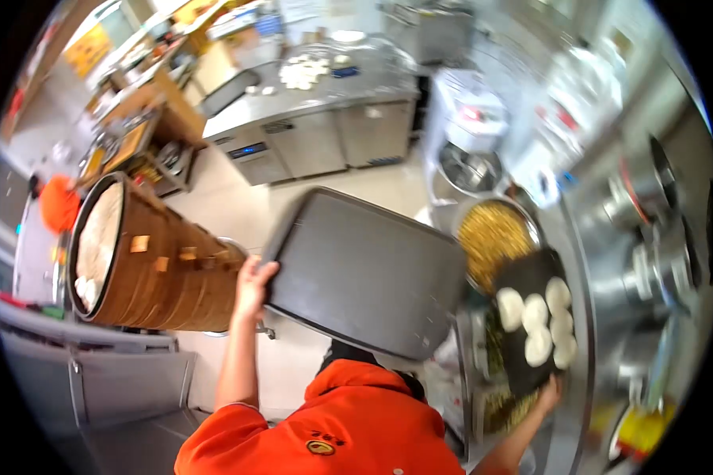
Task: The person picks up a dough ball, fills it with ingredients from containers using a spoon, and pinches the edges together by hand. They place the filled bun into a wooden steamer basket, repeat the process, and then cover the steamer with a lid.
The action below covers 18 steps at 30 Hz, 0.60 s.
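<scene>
My left hand grips the left edge of a large empty dark baking tray, held up and tilted in front of me. On the right, my right hand holds the lower end of a small black tray carrying several white dough rounds. That small tray hangs just below a round metal basin of yellow grains. My orange shirt fills the bottom of the view.
A tall stack of bamboo steamers with white buns stands at left. A steel counter at the back bears dough pieces. A mixer bowl and metal pots sit at right. A person in orange is far left.
</scene>
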{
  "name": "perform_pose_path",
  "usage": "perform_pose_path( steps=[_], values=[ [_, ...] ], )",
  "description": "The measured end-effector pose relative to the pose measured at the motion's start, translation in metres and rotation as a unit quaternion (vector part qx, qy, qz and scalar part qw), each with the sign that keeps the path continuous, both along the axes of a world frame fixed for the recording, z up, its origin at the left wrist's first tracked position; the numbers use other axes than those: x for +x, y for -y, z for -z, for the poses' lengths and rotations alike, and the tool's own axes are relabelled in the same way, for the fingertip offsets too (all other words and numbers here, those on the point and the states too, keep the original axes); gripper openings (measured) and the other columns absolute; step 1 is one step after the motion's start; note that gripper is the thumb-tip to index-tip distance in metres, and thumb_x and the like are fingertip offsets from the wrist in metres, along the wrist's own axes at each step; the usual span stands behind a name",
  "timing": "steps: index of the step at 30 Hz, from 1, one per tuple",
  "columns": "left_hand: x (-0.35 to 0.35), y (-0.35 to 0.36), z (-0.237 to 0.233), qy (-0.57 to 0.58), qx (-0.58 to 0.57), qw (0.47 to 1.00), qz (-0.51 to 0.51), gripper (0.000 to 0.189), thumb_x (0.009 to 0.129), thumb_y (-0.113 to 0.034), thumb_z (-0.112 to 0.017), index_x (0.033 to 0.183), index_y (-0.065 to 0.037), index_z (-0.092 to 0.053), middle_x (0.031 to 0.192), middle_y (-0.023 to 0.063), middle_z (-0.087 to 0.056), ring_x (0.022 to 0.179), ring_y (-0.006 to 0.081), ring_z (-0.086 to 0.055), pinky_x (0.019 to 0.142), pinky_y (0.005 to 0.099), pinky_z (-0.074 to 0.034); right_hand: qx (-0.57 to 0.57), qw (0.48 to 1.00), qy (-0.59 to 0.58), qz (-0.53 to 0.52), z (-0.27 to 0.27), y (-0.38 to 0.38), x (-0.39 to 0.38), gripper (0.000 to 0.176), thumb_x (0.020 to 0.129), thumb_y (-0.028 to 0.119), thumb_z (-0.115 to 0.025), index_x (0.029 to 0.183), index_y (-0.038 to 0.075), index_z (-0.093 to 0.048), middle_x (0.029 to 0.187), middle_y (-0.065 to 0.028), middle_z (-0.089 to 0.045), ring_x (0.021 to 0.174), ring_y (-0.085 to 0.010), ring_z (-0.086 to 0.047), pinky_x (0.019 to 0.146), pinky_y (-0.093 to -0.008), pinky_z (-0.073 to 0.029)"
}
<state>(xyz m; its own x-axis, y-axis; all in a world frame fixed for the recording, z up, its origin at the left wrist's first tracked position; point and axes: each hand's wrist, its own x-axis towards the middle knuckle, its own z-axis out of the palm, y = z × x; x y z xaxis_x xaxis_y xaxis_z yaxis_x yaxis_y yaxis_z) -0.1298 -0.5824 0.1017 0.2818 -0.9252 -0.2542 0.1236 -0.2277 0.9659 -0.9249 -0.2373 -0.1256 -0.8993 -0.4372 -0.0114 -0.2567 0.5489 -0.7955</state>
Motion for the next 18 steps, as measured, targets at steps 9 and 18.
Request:
perform_pose_path(
  steps=[9,18],
  values=[
    [0.091,0.169,0.046,-0.16,0.021,0.987,0.003,0.014,0.095,-0.012,-0.069,0.106,-0.01,-0.06,0.093,0.0008,-0.068,0.079,0.009,-0.065,0.071,0.0262,-0.055,-0.09,0.98,-0.15,-0.094,-0.18,0.294,0.304,0.031,0.103,0.013,-0.06,0.131,-0.001,-0.06,0.127,-0.0139,-0.062,0.112,-0.0248,-0.06,0.098,-0.0361,-0.049],
    [0.196,0.309,0.028,-0.309,-0.102,0.915,-0.239,0.019,0.098,-0.013,-0.064,0.116,-0.007,-0.059,0.097,0.0035,-0.068,0.084,0.0149,-0.067,0.073,0.0303,-0.059,0.0,0.835,0.159,-0.526,-0.191,0.588,0.526,0.015,0.096,0.004,-0.066,0.109,-0.001,-0.069,0.094,-0.004,-0.071,0.087,-0.012,-0.066,0.078,-0.0258,-0.05]
  ],
)
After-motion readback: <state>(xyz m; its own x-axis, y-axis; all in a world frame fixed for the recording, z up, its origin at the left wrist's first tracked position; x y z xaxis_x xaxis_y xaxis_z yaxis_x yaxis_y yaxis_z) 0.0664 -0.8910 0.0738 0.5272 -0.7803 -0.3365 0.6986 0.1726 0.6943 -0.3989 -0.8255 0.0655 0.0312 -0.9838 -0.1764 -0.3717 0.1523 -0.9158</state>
